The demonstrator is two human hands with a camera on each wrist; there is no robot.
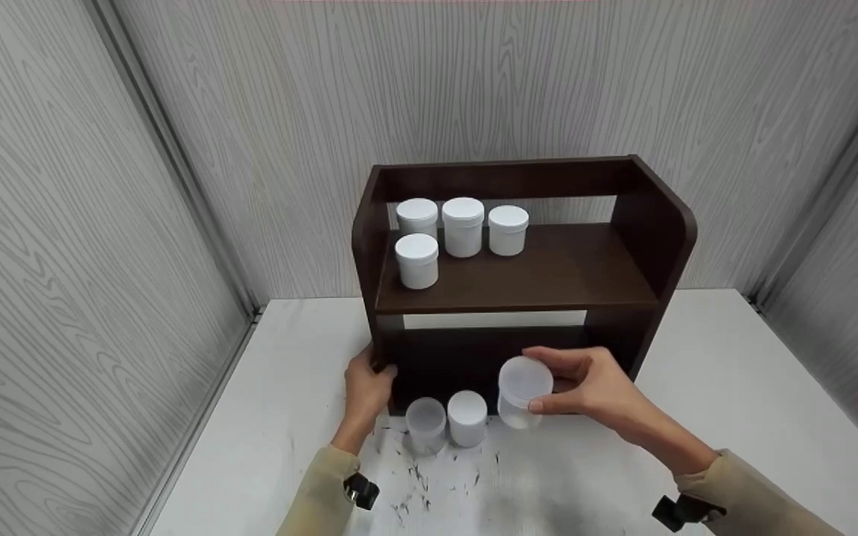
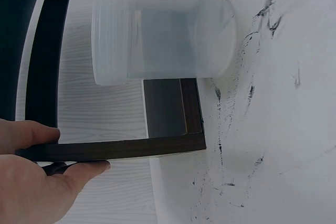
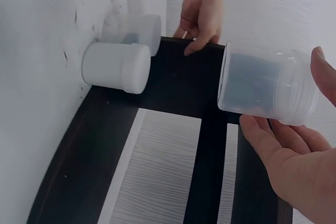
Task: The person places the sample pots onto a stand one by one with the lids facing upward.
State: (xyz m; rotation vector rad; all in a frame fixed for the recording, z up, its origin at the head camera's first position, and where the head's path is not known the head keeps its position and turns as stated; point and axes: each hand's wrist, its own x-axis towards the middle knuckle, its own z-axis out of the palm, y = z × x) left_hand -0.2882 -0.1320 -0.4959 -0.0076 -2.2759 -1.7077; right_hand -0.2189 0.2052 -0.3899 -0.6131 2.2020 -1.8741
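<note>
In the head view my left hand [image 1: 367, 388] grips the left side panel of a dark brown two-tier shelf [image 1: 518, 286]. The left wrist view shows thumb and fingers on either side of that panel [image 2: 121, 148]. My right hand [image 1: 608, 394] holds a translucent plastic jar [image 1: 524, 394] upright in front of the lower tier, thumb and fingers around its lid end. Left of it, a white lidded jar [image 1: 468, 420] and another translucent jar [image 1: 427, 426] stand side by side on the table at the shelf's front edge.
Several white lidded jars, one of them a front jar [image 1: 418, 262], stand at the left and middle of the upper tier. The white table [image 1: 250, 447] carries dark scuff marks. Grey wood-grain panels [image 1: 310, 112] rise behind and at both sides.
</note>
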